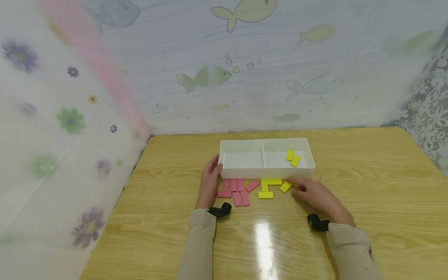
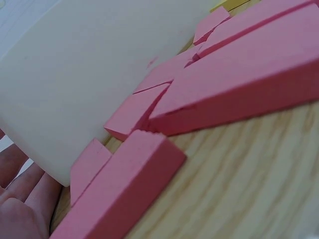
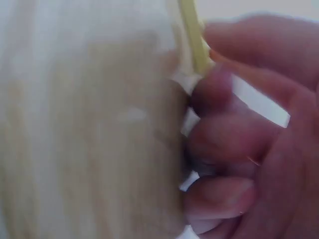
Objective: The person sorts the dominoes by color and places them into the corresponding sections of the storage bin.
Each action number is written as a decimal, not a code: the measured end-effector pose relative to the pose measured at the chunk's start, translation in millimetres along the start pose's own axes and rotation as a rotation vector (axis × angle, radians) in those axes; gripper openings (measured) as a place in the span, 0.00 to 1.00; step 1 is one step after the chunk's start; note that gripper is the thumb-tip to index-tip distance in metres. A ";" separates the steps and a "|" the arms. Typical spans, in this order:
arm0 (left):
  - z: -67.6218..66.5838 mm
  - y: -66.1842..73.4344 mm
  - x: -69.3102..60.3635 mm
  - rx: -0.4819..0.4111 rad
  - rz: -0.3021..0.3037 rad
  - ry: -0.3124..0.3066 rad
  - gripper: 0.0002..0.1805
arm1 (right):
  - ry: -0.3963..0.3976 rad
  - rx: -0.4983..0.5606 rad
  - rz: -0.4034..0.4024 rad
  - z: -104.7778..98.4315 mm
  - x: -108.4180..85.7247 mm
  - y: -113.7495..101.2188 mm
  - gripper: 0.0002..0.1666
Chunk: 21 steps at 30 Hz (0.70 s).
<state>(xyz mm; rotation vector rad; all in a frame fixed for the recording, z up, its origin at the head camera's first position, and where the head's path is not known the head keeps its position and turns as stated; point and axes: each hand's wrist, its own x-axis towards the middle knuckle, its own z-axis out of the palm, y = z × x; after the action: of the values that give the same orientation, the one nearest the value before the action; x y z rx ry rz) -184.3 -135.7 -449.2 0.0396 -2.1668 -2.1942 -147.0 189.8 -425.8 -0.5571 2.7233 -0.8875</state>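
Note:
A white two-compartment box (image 1: 241, 173) stands on the table. My left hand (image 1: 209, 182) holds its left end, the thumb at the near corner. In the left wrist view those fingers (image 2: 37, 191) lie against the box wall, beside pink blocks (image 2: 239, 74). My right hand (image 1: 320, 198) is at the near right of the box and pinches the end of a yellow block (image 1: 285, 187); the right wrist view, blurred, has this block (image 3: 193, 35) at the thumb and index finger, with the other fingers curled. Two yellow blocks (image 1: 295, 161) lie in the right compartment.
Several pink blocks (image 1: 224, 194) lie before the box's left half. More yellow blocks (image 1: 265, 195) lie before its right half, close to its front wall. Behind the wooden table (image 1: 157, 241) hangs a pale curtain (image 1: 252, 97) with fish on it.

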 end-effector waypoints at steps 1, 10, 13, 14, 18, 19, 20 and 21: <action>0.2 2.4 -1.3 0.000 0.006 -0.006 0.24 | 0.003 0.004 0.008 0.3 0.2 0.0 0.25; 3.1 14.6 -8.9 0.009 0.029 -0.025 0.25 | 0.055 0.055 0.084 3.7 2.7 3.4 0.18; 3.1 14.3 -9.5 0.009 0.031 -0.025 0.25 | 0.063 0.061 0.090 4.6 2.6 4.8 0.15; 3.1 14.1 -9.5 0.007 0.032 -0.025 0.25 | 0.063 0.064 0.090 4.6 2.4 5.1 0.15; 2.8 12.3 -7.7 -0.008 0.036 -0.025 0.25 | 0.057 0.083 0.092 4.2 1.9 5.9 0.15; 2.3 10.4 -6.5 -0.009 0.036 -0.026 0.25 | 0.054 0.089 0.094 3.8 1.8 5.9 0.15; 1.9 8.0 -5.0 -0.014 0.036 -0.027 0.25 | 0.052 0.093 0.096 3.7 1.8 6.1 0.16; 1.4 5.5 -3.5 -0.019 0.036 -0.028 0.25 | 0.053 0.096 0.097 3.7 1.9 6.5 0.15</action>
<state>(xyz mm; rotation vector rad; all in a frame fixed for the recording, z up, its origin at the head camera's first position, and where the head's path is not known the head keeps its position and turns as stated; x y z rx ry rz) -180.8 -134.2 -443.8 -0.0310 -2.1433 -2.2084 -149.4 191.9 -432.8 -0.3843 2.7108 -1.0147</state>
